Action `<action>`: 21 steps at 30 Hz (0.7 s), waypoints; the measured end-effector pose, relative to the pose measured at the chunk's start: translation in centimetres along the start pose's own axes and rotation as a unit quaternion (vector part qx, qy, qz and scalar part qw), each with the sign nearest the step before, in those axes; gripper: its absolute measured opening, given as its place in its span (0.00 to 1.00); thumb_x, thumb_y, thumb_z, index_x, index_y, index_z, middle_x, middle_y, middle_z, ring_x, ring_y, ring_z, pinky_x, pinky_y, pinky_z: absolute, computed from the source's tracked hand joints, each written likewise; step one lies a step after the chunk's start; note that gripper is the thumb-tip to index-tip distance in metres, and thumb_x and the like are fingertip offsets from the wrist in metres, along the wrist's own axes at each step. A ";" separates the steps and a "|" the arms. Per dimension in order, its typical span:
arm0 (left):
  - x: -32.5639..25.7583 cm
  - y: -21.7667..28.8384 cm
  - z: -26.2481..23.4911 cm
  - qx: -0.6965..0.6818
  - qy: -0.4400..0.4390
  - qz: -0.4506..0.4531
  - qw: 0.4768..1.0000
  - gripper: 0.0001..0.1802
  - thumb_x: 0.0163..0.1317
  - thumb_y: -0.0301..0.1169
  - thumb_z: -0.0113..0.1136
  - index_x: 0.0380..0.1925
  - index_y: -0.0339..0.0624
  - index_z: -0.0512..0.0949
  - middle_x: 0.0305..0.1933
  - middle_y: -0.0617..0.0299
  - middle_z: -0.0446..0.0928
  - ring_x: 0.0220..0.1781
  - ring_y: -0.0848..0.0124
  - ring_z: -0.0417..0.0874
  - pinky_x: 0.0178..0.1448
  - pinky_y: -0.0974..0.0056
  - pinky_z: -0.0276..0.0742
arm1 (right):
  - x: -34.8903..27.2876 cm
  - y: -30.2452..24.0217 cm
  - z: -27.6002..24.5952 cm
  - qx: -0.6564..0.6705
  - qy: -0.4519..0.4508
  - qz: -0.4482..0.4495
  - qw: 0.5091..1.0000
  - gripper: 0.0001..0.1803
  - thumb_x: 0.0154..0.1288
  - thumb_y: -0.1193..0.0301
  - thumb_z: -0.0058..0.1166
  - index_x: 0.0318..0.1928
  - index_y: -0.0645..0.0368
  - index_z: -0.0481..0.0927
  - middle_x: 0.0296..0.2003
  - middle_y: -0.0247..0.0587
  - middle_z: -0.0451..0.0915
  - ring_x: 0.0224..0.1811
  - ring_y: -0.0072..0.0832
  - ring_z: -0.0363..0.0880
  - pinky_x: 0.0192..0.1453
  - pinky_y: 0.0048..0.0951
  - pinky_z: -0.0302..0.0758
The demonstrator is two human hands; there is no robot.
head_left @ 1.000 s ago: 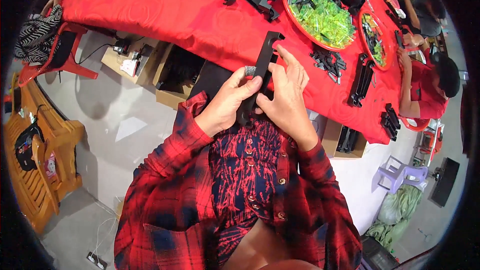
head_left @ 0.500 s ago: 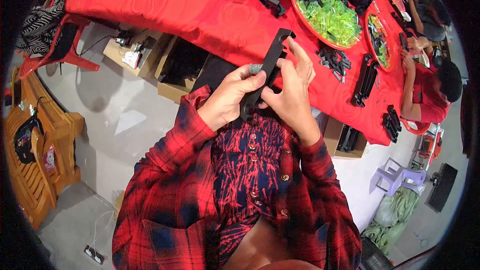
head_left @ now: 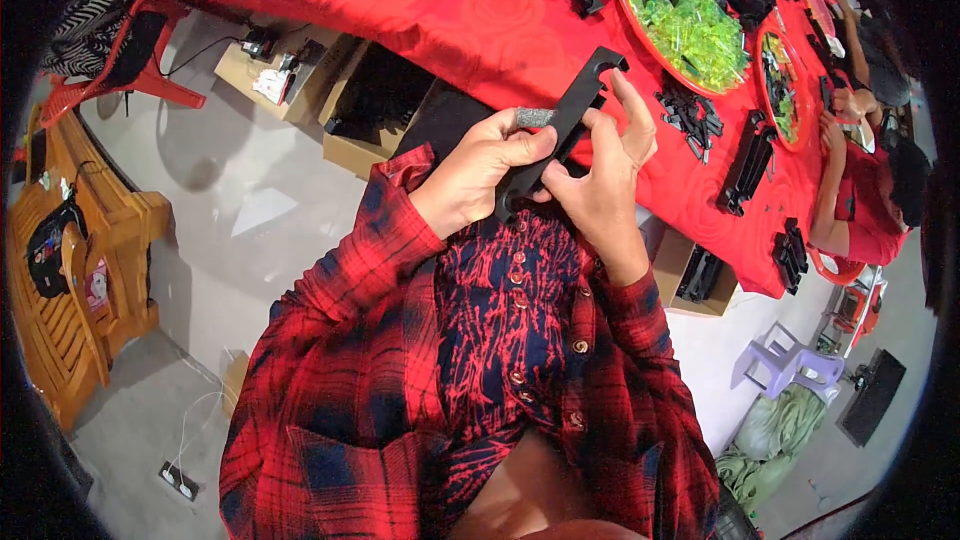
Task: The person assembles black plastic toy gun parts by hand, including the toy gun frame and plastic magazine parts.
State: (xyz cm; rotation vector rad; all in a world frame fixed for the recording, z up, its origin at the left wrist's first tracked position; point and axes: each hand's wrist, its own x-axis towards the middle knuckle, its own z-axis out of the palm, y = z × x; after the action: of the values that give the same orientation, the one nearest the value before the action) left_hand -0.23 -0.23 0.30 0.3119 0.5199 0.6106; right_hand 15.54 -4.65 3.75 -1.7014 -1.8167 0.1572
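Note:
A long black plastic bracket with a hooked end is held slanting above my lap, at the edge of the red-covered table. My left hand grips its lower part, thumb across the face; a grey wrap shows on one finger. On the other side, my right hand has its thumb and a bent finger against the bracket's edge, while another finger stretches up beside the hooked end. Whether a small piece sits between the right fingertips is hidden. Past the bracket stands a red basket holding yellow-green translucent pieces.
Small black pieces and black brackets lie on the red tablecloth. A second red basket stands further right. Co-workers sit at the right, one in a red top. Cardboard boxes stand under the table; a wooden bench is at left.
Both hands and the bracket have shifted slightly right in the picture, and the bracket leans a little more to the right. The grip looks the same; the whole view has turned slightly.

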 end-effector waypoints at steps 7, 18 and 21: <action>0.1 0.1 0.3 0.055 0.019 -0.002 0.998 0.13 0.72 0.35 0.58 0.50 0.41 0.75 0.43 0.64 0.80 0.39 0.73 0.83 0.39 0.65 0.83 | 0.1 0.3 -0.2 -0.003 0.003 0.006 1.000 0.26 0.39 0.71 0.68 0.44 0.60 0.79 0.70 0.48 0.60 0.73 0.50 0.53 0.74 0.53 0.48; -0.7 -0.2 1.3 0.183 0.002 0.040 0.982 0.18 0.78 0.43 0.46 0.54 0.41 0.74 0.44 0.68 0.78 0.44 0.80 0.78 0.51 0.70 0.76 | 0.1 0.7 -1.4 0.001 0.010 0.031 0.999 0.27 0.44 0.69 0.69 0.47 0.60 0.76 0.68 0.55 0.61 0.70 0.52 0.57 0.73 0.53 0.50; -0.8 -0.5 1.0 0.178 0.002 0.017 0.984 0.17 0.78 0.44 0.44 0.54 0.44 0.71 0.36 0.67 0.77 0.32 0.79 0.78 0.29 0.74 0.76 | 0.0 0.1 -0.6 -0.004 -0.033 0.025 0.999 0.28 0.44 0.72 0.65 0.49 0.62 0.73 0.69 0.54 0.58 0.72 0.55 0.53 0.75 0.56 0.46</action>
State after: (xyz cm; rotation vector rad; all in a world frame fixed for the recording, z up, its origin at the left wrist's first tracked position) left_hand -0.03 -1.27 1.16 0.6596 0.6292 0.5494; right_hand 15.94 -4.87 4.21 -1.7676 -1.8258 0.2290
